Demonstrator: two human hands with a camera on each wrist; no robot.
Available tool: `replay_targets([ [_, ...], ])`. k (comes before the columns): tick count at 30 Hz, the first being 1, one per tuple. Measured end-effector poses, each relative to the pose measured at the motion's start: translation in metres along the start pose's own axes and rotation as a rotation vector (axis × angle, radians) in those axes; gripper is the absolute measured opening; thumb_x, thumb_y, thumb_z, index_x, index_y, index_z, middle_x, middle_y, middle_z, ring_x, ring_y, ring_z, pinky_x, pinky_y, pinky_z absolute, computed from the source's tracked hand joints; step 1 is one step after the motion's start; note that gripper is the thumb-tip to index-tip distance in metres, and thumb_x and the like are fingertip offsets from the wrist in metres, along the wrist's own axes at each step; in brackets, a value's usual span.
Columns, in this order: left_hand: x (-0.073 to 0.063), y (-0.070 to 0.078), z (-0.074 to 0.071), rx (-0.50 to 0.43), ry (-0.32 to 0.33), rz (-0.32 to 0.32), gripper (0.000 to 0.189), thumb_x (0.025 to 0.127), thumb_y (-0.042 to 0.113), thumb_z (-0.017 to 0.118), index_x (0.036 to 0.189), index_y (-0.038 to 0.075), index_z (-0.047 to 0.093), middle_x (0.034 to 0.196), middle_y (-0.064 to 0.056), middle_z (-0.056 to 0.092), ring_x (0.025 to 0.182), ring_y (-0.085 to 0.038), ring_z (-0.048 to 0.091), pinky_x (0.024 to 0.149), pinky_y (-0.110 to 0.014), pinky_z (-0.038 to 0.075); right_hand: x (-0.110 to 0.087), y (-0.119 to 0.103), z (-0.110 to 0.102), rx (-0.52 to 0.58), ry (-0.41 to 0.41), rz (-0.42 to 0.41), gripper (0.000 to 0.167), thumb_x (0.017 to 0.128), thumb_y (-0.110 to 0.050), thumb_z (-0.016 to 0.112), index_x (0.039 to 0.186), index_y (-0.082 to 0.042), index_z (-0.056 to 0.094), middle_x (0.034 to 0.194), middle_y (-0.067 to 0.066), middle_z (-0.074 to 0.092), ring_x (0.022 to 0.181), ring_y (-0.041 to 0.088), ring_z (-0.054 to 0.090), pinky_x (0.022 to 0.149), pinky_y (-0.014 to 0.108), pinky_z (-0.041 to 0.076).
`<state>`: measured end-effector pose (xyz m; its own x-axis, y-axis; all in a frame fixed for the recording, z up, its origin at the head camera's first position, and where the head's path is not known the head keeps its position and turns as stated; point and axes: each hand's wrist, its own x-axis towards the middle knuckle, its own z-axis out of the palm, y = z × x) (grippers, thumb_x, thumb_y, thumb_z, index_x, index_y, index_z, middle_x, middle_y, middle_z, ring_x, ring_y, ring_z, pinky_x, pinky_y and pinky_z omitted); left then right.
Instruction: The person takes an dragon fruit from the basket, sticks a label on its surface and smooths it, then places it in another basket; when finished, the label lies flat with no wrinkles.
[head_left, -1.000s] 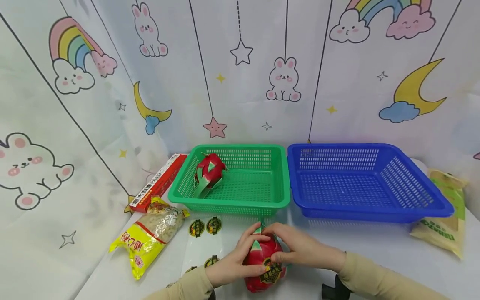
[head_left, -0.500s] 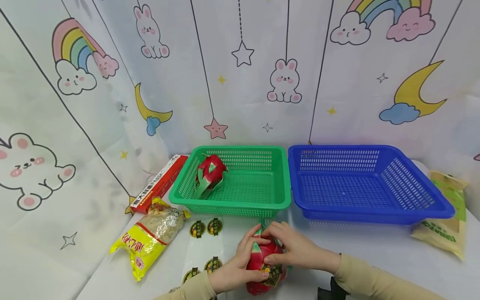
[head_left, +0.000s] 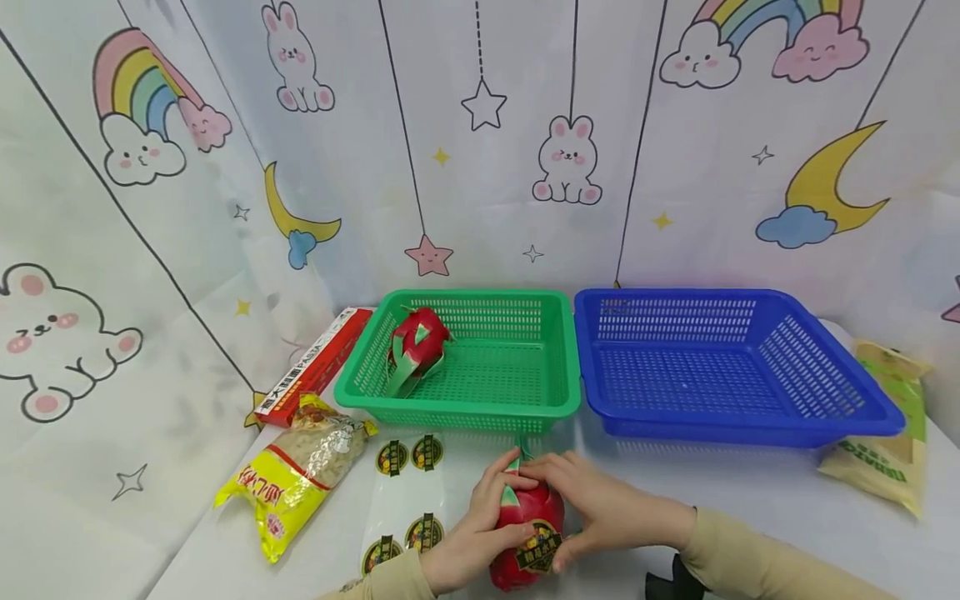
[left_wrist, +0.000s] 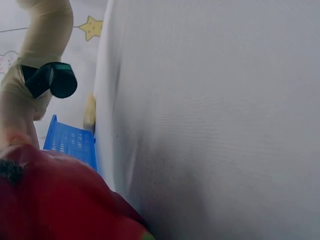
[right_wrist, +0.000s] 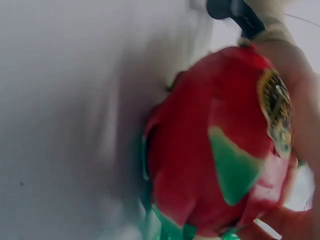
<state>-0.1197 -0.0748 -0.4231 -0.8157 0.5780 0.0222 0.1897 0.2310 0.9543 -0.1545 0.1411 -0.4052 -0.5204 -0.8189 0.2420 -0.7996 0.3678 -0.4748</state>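
A red dragon fruit with green-tipped scales lies on the white table, before the green basket. It bears a black-and-gold sticker, also visible edge-on in the right wrist view. My left hand holds the fruit from the left, its thumb at the sticker's edge. The right hand curves its fingers over the top right of the fruit; its thumb lies at the sticker's right edge. In the left wrist view, the red fruit fills the lower left corner. Left of the hands lies a clear sheet with several matching stickers.
The green basket contains another dragon fruit. A blue basket stands beside it on the right. Left are a yellow food bag and a red pasta box. Behind the blue basket's right side lies a beige-green bag.
The right thumb has moved off the sticker face to its right side, leaving the sticker in fuller view. The left hand has stayed on the dragon fruit.
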Motion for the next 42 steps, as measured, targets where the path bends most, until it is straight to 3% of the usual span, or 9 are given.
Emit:
replay_targets([
  [2,-0.001,-0.001,0.0,0.011,0.001,0.008,0.037,0.089,0.03,0.056,0.122,0.021,0.041,0.153,-0.009,0.002,0.138,-0.038,0.002,0.101,-0.054,0.03,-0.001,-0.001,0.001,-0.044,-0.001,-0.012,0.087,0.067,-0.058,0.066,0.134,-0.01,0.039,0.131,0.0,0.045,0.113,0.015,0.042,0.091,0.032,0.045],
  [4,-0.002,-0.002,0.0,0.062,0.006,0.025,0.046,0.084,0.03,0.065,0.122,0.023,0.04,0.153,-0.009,0.003,0.138,-0.038,0.006,0.098,-0.043,0.038,0.0,-0.002,0.002,-0.061,0.008,-0.006,0.088,0.066,-0.06,0.065,0.134,-0.01,0.039,0.131,0.0,0.045,0.112,0.014,0.043,0.091,0.031,0.046],
  [8,-0.003,-0.005,0.0,0.171,0.024,0.074,0.065,0.072,0.029,0.078,0.122,0.023,0.037,0.152,-0.009,0.005,0.136,-0.039,0.014,0.095,-0.032,0.042,0.001,-0.002,0.001,-0.041,0.01,0.004,0.086,0.066,-0.059,0.067,0.132,-0.011,0.04,0.13,-0.002,0.044,0.11,0.011,0.042,0.089,0.029,0.046],
  [17,-0.003,-0.007,0.0,0.156,0.003,0.122,0.069,0.068,0.022,0.078,0.123,0.022,0.036,0.151,-0.015,0.004,0.135,-0.042,0.014,0.095,-0.029,0.042,0.0,0.004,-0.003,-0.011,-0.01,-0.077,0.078,0.07,-0.048,0.074,0.133,-0.016,0.04,0.128,-0.006,0.044,0.114,0.011,0.043,0.092,0.029,0.046],
  [22,-0.003,-0.009,0.004,0.187,0.063,0.126,0.073,0.065,0.026,0.083,0.123,0.024,0.038,0.152,-0.012,0.008,0.135,-0.041,0.017,0.095,-0.031,0.043,0.0,0.004,-0.002,-0.014,0.014,-0.128,0.083,0.069,-0.05,0.073,0.135,-0.014,0.037,0.128,-0.004,0.044,0.111,0.011,0.041,0.091,0.029,0.044],
  [26,-0.002,-0.01,0.009,0.175,0.122,0.123,0.072,0.063,0.028,0.085,0.12,0.025,0.041,0.15,-0.012,0.013,0.135,-0.041,0.02,0.092,-0.029,0.045,0.001,0.0,0.003,-0.021,0.05,-0.094,0.086,0.065,-0.057,0.071,0.133,-0.015,0.039,0.122,-0.006,0.044,0.103,0.008,0.038,0.086,0.026,0.045],
  [31,-0.002,-0.011,0.011,0.151,0.14,0.131,0.067,0.065,0.026,0.083,0.118,0.024,0.042,0.15,-0.014,0.014,0.134,-0.042,0.02,0.09,-0.027,0.046,0.002,-0.002,0.007,-0.04,0.058,-0.031,0.084,0.064,-0.062,0.068,0.13,-0.018,0.04,0.116,-0.011,0.043,0.1,0.005,0.038,0.083,0.024,0.046],
  [37,-0.002,-0.01,0.011,0.178,0.146,0.137,0.068,0.064,0.027,0.082,0.119,0.023,0.042,0.15,-0.015,0.014,0.133,-0.043,0.022,0.091,-0.028,0.046,0.002,0.003,0.004,-0.052,0.047,-0.089,0.08,0.069,-0.058,0.069,0.131,-0.017,0.04,0.115,-0.01,0.043,0.101,0.006,0.038,0.082,0.022,0.046],
  [42,-0.004,-0.009,0.009,0.158,0.109,0.127,0.068,0.067,0.025,0.08,0.121,0.022,0.04,0.151,-0.015,0.011,0.133,-0.045,0.017,0.091,-0.029,0.045,0.002,0.006,-0.001,-0.013,0.007,-0.113,0.073,0.073,-0.051,0.07,0.13,-0.015,0.041,0.119,-0.008,0.044,0.105,0.008,0.04,0.086,0.024,0.045],
])
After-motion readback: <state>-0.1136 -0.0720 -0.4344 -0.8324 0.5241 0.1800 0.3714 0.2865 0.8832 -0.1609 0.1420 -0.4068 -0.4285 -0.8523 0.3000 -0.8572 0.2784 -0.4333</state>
